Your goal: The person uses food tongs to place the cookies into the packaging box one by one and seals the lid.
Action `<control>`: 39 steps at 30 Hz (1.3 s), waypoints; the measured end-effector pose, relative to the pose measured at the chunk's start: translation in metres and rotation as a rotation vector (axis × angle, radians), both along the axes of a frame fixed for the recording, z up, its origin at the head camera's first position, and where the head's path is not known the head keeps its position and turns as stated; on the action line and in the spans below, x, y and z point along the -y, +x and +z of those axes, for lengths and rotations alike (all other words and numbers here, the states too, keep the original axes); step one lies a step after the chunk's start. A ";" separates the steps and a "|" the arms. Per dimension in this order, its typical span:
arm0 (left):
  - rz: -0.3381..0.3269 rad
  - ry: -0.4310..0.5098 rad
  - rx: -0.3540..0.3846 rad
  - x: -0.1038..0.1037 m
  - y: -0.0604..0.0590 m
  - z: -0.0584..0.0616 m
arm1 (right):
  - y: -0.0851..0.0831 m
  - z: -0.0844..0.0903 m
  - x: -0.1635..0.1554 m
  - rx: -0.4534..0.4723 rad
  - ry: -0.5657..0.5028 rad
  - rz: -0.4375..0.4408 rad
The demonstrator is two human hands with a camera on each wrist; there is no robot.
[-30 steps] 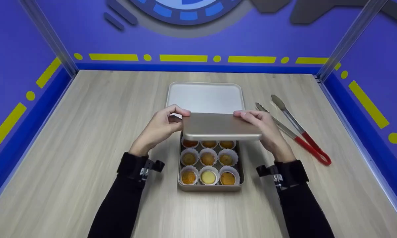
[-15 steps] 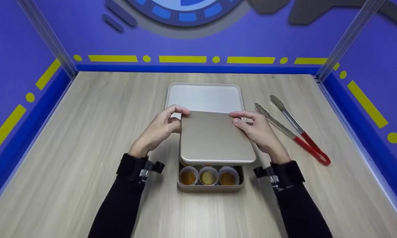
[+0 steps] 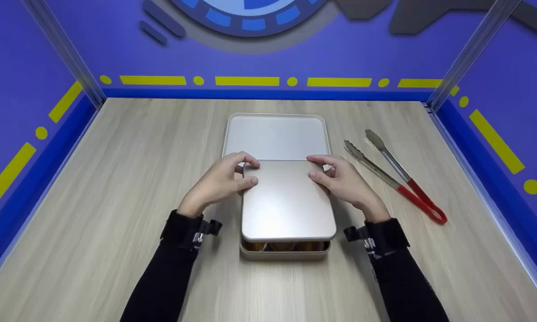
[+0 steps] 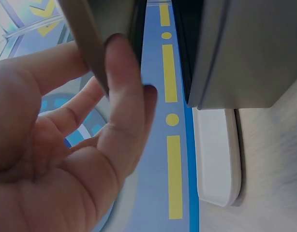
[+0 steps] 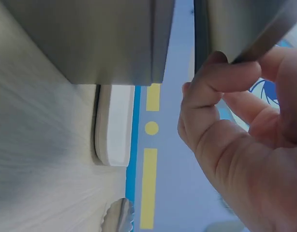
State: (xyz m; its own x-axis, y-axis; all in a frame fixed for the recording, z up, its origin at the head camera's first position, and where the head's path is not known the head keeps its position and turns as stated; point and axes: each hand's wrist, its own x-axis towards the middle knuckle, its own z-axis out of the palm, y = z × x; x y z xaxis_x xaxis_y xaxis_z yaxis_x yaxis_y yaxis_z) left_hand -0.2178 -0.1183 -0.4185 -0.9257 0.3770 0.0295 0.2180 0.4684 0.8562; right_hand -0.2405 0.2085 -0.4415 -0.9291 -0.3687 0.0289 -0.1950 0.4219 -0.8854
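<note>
A champagne-coloured metal lid [image 3: 288, 203] hangs just over a matching rectangular box [image 3: 284, 256], leaving a gap between them. Through the opening at the near side, shadowed small cakes [image 3: 281, 246] in cups are partly visible. My left hand [image 3: 217, 184] pinches the lid's left edge near its far corner; in the left wrist view, fingers curl under the lid [image 4: 83, 38], apart from the box [image 4: 255, 53]. On the opposite edge, my right hand [image 3: 351, 184] grips the lid likewise, with bent fingers beneath it in the right wrist view. The lid hides most of the box's contents.
Behind the box lies a white shallow tray [image 3: 277, 134], its near part covered by the lid. Metal tongs with red handles [image 3: 414, 200] lie spread on the wooden table [image 3: 138, 179] to the right. Blue panels [image 3: 268, 62] enclose the back and sides.
Both hands have brought the lid down from a steep tilt to nearly flat over the box. The rows of small cakes have become covered, and the left thumb now rests on the lid's top.
</note>
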 end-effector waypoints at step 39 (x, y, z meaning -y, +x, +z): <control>-0.034 -0.360 -0.040 -0.016 0.015 0.002 | 0.006 -0.003 0.004 -0.233 0.354 0.140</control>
